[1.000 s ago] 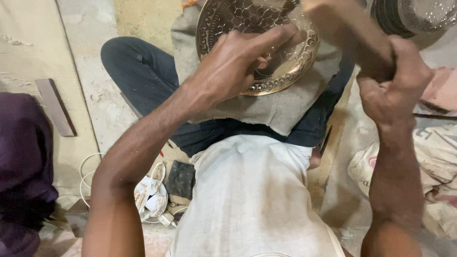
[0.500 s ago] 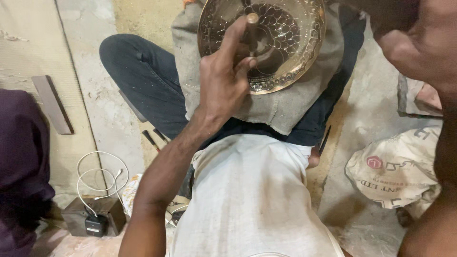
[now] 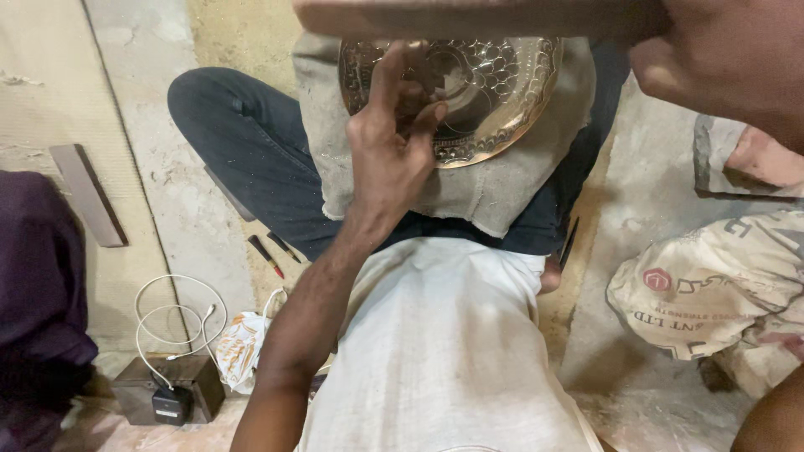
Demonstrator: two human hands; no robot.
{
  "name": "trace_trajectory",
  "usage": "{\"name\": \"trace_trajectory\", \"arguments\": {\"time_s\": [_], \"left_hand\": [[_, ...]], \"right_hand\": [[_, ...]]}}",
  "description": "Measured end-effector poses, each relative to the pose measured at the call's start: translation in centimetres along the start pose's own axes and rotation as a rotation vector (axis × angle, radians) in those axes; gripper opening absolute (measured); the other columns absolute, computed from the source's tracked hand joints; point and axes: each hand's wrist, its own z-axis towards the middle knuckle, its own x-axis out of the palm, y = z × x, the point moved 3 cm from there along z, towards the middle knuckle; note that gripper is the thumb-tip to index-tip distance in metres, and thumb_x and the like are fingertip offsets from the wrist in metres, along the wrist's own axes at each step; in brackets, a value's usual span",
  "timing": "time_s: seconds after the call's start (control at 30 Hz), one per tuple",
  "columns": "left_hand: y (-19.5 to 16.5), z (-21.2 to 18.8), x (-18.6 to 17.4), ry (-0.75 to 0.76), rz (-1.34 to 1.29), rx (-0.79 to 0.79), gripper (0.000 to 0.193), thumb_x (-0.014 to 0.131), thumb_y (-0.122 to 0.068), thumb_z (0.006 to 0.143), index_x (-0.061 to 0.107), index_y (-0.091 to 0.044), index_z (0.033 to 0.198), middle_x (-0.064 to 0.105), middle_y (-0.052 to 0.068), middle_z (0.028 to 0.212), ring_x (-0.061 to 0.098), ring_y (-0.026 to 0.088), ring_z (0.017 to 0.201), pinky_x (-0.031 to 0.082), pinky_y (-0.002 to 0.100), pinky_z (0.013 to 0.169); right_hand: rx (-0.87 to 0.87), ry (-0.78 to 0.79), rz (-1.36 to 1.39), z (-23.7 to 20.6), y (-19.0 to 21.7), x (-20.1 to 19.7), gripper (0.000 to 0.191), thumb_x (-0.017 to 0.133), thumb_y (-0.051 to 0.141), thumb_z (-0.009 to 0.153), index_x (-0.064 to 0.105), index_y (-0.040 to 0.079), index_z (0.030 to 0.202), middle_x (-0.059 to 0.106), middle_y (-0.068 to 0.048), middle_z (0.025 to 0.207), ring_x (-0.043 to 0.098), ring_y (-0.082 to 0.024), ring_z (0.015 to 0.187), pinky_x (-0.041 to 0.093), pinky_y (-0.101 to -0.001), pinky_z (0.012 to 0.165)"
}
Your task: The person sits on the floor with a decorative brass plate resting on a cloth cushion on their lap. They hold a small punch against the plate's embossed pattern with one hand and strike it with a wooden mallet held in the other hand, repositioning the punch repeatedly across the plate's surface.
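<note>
A round embossed brass plate (image 3: 502, 92) lies on a grey cloth pad (image 3: 502, 188) over my crossed legs. My left hand (image 3: 394, 151) rests on the plate's left half, fingers pinched together around a small metal punch that they mostly hide. My right hand (image 3: 729, 59) is raised close to the camera at the top right. It is closed on a wooden mallet (image 3: 469, 17), which stretches blurred across the top edge and covers the plate's far rim.
Printed sacks (image 3: 712, 285) lie on the concrete floor at right. Left of my leg are two small hand tools (image 3: 270, 255), a wooden strip (image 3: 88, 197), a white cable (image 3: 176, 314), a dark box (image 3: 167, 389), a plastic bag (image 3: 239, 347) and purple cloth (image 3: 33, 276).
My right hand has lifted the mallet up toward the camera, from the plate's right side to above it. My left hand has drawn its fingers in to a pinch on the plate.
</note>
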Motion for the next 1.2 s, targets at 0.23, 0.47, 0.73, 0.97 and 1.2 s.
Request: {"name": "trace_trajectory", "arguments": {"time_s": [0.23, 0.47, 0.73, 0.97, 1.2], "left_hand": [[-1.0, -0.6, -0.2, -0.078, -0.082, 0.052, 0.069, 0.070, 0.001, 0.105, 0.030, -0.019, 0.157, 0.077, 0.011, 0.110, 0.081, 0.022, 0.095, 0.072, 0.032, 0.079], [-0.3, -0.4, 0.8, 0.008, -0.035, 0.041, 0.064, 0.062, 0.007, 0.104, 0.036, -0.018, 0.157, 0.079, 0.015, 0.113, 0.082, 0.024, 0.098, 0.074, 0.033, 0.084], [-1.7, 1.7, 0.5, 0.274, 0.009, 0.116, 0.078, 0.061, 0.020, 0.087, 0.045, -0.020, 0.153, 0.076, 0.016, 0.120, 0.080, 0.027, 0.105, 0.069, 0.034, 0.088], [-5.4, 4.9, -0.4, 0.690, 0.130, 0.255, 0.083, 0.073, 0.011, 0.079, 0.049, -0.025, 0.150, 0.079, 0.010, 0.114, 0.079, 0.028, 0.091, 0.066, 0.044, 0.084], [-7.5, 7.0, 0.8, 1.107, 0.387, 0.304, 0.048, 0.070, -0.023, 0.101, 0.056, -0.033, 0.146, 0.078, 0.013, 0.088, 0.075, 0.030, 0.073, 0.059, 0.051, 0.072]], "right_hand": [[-0.002, 0.013, -0.006, -0.1, -0.1, -0.1, 0.036, 0.080, -0.001, 0.089, 0.062, -0.007, 0.119, 0.069, -0.022, 0.092, 0.071, -0.030, 0.077, 0.056, -0.0383, 0.067], [0.005, 0.027, -0.021, -0.4, 0.2, -0.6, 0.036, 0.081, -0.001, 0.087, 0.063, -0.008, 0.117, 0.069, -0.023, 0.091, 0.071, -0.031, 0.077, 0.056, -0.0394, 0.066], [0.103, 0.055, -0.013, -2.5, 0.1, 0.0, 0.037, 0.083, -0.002, 0.085, 0.065, -0.009, 0.116, 0.069, -0.025, 0.090, 0.071, -0.033, 0.077, 0.056, -0.0407, 0.066], [0.264, -0.214, 0.346, -10.9, -1.7, 7.6, 0.038, 0.082, 0.013, 0.103, 0.053, -0.001, 0.122, 0.070, -0.014, 0.100, 0.072, -0.019, 0.089, 0.058, -0.0323, 0.080], [0.459, -0.536, 0.396, -18.4, 0.8, 17.3, 0.049, 0.088, 0.016, 0.100, 0.053, -0.002, 0.128, 0.068, -0.017, 0.098, 0.070, -0.027, 0.086, 0.058, -0.0383, 0.078]]}}
